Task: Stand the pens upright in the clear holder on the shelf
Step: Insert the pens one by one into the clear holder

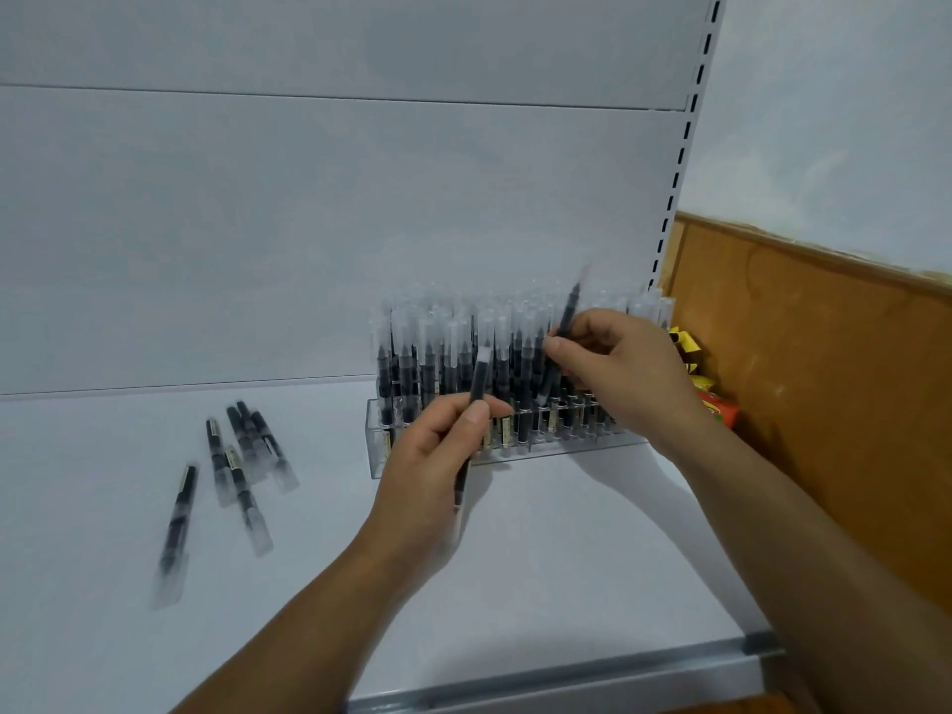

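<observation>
Head view: left hand (432,456) grips one pen (480,373) by its middle, held aslant in front of the holder (377,450); right hand (618,373) pinches a second pen (569,311) over the packed rows in the holder's right half. The holder stands at the back of the shelf (566,559), nearly full (free slots cannot be made out); several loose pens (244,492) lie to its left. Risk, as judged: a pen lowered among such close-set caps may catch a neighbour, tilt it, or lodge between slots; sideways pressure may shift the holder.

Left hand (430,468), right hand (626,376) — pinch grips
</observation>
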Demonstrator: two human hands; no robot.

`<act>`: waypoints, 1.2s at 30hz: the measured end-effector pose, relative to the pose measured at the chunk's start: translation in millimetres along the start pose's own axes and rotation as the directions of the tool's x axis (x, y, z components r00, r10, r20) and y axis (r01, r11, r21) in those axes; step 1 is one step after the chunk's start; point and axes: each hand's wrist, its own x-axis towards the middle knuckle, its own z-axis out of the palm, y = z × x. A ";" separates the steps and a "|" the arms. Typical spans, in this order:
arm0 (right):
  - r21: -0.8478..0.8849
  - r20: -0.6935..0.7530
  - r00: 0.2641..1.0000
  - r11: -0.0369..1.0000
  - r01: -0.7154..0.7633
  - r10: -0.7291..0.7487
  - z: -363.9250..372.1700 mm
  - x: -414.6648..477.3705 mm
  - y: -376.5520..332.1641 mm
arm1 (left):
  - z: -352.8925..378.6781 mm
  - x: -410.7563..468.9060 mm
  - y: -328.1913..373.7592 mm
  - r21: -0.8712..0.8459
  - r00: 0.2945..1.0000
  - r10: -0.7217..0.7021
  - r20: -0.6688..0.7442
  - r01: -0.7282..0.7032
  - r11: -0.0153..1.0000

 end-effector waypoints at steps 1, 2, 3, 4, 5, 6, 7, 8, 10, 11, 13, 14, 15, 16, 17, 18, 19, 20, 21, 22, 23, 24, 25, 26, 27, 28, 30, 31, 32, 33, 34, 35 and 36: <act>-0.036 0.013 1.000 0.999 0.000 0.000 0.5 -0.5 0.8 | -0.7 -0.7 0.8 0.024 1.000 0.011 0.014 -0.011 1.000; -0.093 0.040 0.999 0.996 -0.003 0.006 2.1 -1.3 2.5 | -0.8 -1.3 1.2 0.042 1.000 0.023 0.018 -0.024 0.999; -0.154 0.070 0.997 0.988 -0.005 0.016 4.4 -2.5 4.6 | -1.2 -1.4 1.1 0.049 0.999 0.035 0.015 -0.036 0.998; -0.201 0.086 0.996 0.980 -0.006 0.024 6.8 -3.9 6.7 | -1.3 -1.5 1.7 0.049 0.999 0.044 0.000 -0.044 0.998; -0.223 0.082 0.996 0.975 -0.009 0.028 8.8 -5.2 8.3 | -1.8 -1.0 1.7 0.045 0.998 0.052 -0.020 -0.051 0.998; -0.234 0.067 0.997 0.972 -0.011 0.027 10.0 -6.7 9.0 | -2.9 -0.3 1.3 0.046 0.998 0.058 -0.040 -0.056 0.997; -0.244 0.053 0.998 0.970 -0.008 0.021 10.6 -7.4 8.7 | -4.3 0.7 0.4 0.051 0.997 0.059 -0.052 -0.056 0.997; -0.259 0.049 0.999 0.966 -0.001 0.014 10.6 -7.9 7.4 | -5.2 1.0 -0.6 0.053 0.997 0.055 -0.058 -0.052 0.997; -0.300 0.063 0.998 0.954 0.017 0.002 11.2 -7.4 4.1 | -6.5 1.4 -2.2 0.048 0.997 0.052 -0.065 -0.049 0.998; -0.321 0.069 0.998 0.947 0.024 -0.002 11.1 -6.8 2.2 | -6.4 1.4 -2.1 0.050 0.996 0.053 -0.070 -0.050 0.998; -0.361 0.075 0.997 0.932 0.038 -0.011 10.5 -4.8 -0.8 | -6.2 1.6 -1.4 0.048 0.993 0.046 -0.104 -0.041 0.998; -0.377 0.080 0.997 0.926 0.040 -0.010 9.8 -4.1 -1.9 | -6.5 1.4 -0.7 0.039 0.991 0.040 -0.124 -0.036 0.999; -0.387 0.091 0.996 0.921 0.039 -0.003 9.0 -3.7 -2.7 | -7.0 1.6 -0.2 0.021 0.990 0.031 -0.141 -0.029 0.999; -0.387 0.115 0.993 0.921 0.038 0.007 7.7 -3.5 -2.6 | -7.7 1.6 0.3 -0.006 0.988 0.020 -0.155 -0.022 1.000; -0.374 0.151 0.988 0.927 0.035 0.024 6.3 -3.2 -1.8 | -7.9 1.5 0.9 -0.034 0.986 0.011 -0.168 -0.017 0.999; -0.344 0.184 0.982 0.939 0.023 0.043 5.2 -3.2 -0.6 | -7.8 1.1 2.0 -0.058 0.984 0.007 -0.179 -0.017 0.998; -0.310 0.207 0.977 0.951 0.006 0.061 4.4 -3.9 0.4 | -7.4 0.8 3.2 -0.078 0.982 0.004 -0.190 -0.019 0.997; -0.288 0.221 0.973 0.958 -0.001 0.067 3.7 -4.7 1.9 | -6.8 0.6 4.3 -0.095 0.979 0.001 -0.203 -0.020 0.995; -0.283 0.231 0.971 0.959 0.005 0.063 2.7 -5.6 3.1 | -6.6 0.9 5.1 -0.107 0.977 0.000 -0.214 -0.023 0.994; -0.279 0.235 0.970 0.960 0.014 0.054 1.5 -7.5 4.3 | -6.9 1.0 5.4 -0.113 0.975 -0.001 -0.223 -0.025 0.993; -0.261 0.224 0.974 0.965 0.015 0.046 -0.3 -11.0 5.4 | -7.2 1.0 5.4 -0.117 0.974 -0.003 -0.226 -0.024 0.993; -0.221 0.187 0.982 0.975 0.005 0.037 -2.5 -16.5 7.2 | -7.7 1.0 5.4 -0.120 0.974 -0.007 -0.225 -0.021 0.993; -0.162 0.125 0.992 0.987 -0.009 0.030 -4.5 -23.2 9.2 | -8.0 1.4 5.0 -0.128 0.975 -0.015 -0.222 -0.014 0.992; -0.097 0.065 0.997 0.995 -0.025 0.031 -6.4 -30.8 10.8 | -8.3 1.8 4.8 -0.141 0.975 -0.026 -0.219 -0.005 0.990; -0.025 0.048 0.998 0.998 -0.049 0.050 -7.3 -38.3 10.6 | -7.9 2.1 4.5 -0.152 0.977 -0.036 -0.212 0.004 0.988; 0.066 0.096 0.992 0.994 -0.087 0.080 -6.6 -45.7 9.1 | -7.2 2.3 4.2 -0.152 0.979 -0.042 -0.199 0.011 0.988; 0.292 0.281 0.954 0.938 -0.188 0.104 0.1 -57.8 2.9 | -5.9 2.6 3.2 -0.133 0.984 -0.047 -0.171 0.024 0.991; 0.402 0.330 0.939 0.886 -0.230 0.095 4.4 -61.4 0.7 | -5.7 2.5 2.8 -0.133 0.985 -0.053 -0.164 0.031 0.991; 0.500 0.340 0.936 0.825 -0.264 0.093 7.8 -63.7 -1.4 | -6.0 2.5 2.5 -0.139 0.985 -0.060 -0.159 0.038 0.990; 0.581 0.331 0.938 0.760 -0.291 0.106 10.8 -64.6 -3.3 | -6.0 2.4 2.8 -0.144 0.986 -0.065 -0.153 0.043 0.989; 0.639 0.322 0.938 0.701 -0.317 0.130 12.7 -65.1 -5.0 | -5.1 1.8 3.0 -0.136 0.987 -0.064 -0.146 0.044 0.990; 0.679 0.317 0.936 0.651 -0.338 0.155 14.2 -65.3 -6.5 | -3.8 0.9 2.6 -0.109 0.989 -0.059 -0.139 0.044 0.993; 0.710 0.310 0.935 0.612 -0.349 0.173 14.2 -65.1 -7.8 | -2.5 -0.3 1.8 -0.051 0.990 -0.047 -0.132 0.041 0.998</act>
